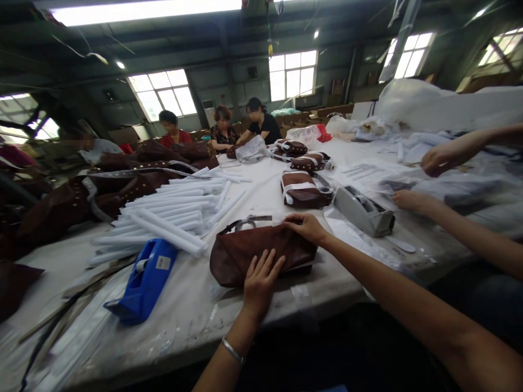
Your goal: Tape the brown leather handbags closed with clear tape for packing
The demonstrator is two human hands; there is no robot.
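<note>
Head view: a long white bench [192, 310] in a workshop, seen from above and close in. A brown leather bag [235, 256] lies on its side near the front edge of the bench, directly before the person. The person's left hand [261, 280] rests flat on the near side of the bag, open, palm down, fingers spread. A silver bangle [232, 351] circles that wrist. The right hand [306, 226] lies on the bag's top right corner with its fingers bent over the edge; whether it pinches the leather cannot be told.

Just left of the bag stands a blue tape dispenser [143, 280], and behind that lies a heap of white paper rolls [171, 218]. To the right of the bag sits a grey tape dispenser [363, 212]. Beyond it, more brown bags bound with white bands [302, 188] lie in a row. Dark brown studded leather pieces [81, 201] are piled at the left.

From the right edge a co-worker's two bare hands [439, 158] reach over white sheets. Several people sit at the far end of the bench.
</note>
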